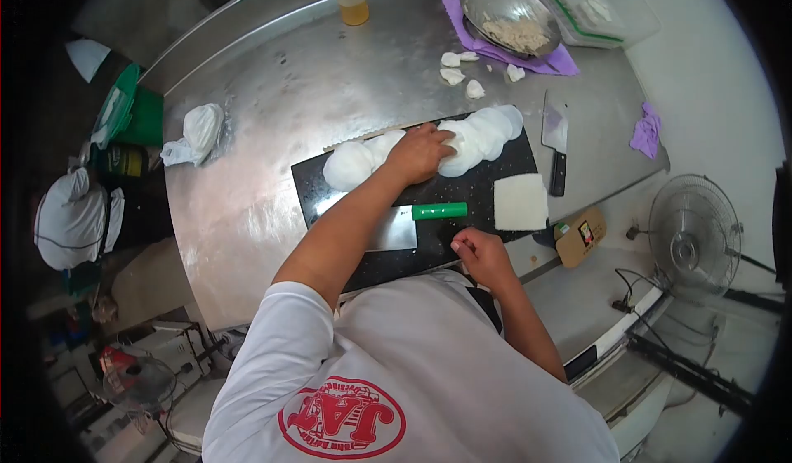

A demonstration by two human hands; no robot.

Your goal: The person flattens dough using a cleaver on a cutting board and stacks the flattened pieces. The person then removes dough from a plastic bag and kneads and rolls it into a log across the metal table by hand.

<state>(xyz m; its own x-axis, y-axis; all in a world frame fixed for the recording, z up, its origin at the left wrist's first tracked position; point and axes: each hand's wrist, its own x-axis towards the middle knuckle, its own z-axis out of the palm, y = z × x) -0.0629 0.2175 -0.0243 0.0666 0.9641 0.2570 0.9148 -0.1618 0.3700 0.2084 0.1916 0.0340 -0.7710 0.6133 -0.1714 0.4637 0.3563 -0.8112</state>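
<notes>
White dough rounds [481,139] under my left hand [422,153]

Thin, floury-looking rounds, probably dough, overlap in a row along the far side of a black board [478,189]. My left hand lies palm-down across the row's middle, fingers extended; my right hand [485,257] is curled closed by the near edge, and I cannot tell whether it holds anything. The rounds look light, soft and easily torn, best lifted flat by an outer rim. A green-handled cleaver [429,212] lies on the board's near side; a knife [557,139] lies right. Widest room: left, over the steel tabletop [239,207].
</notes>
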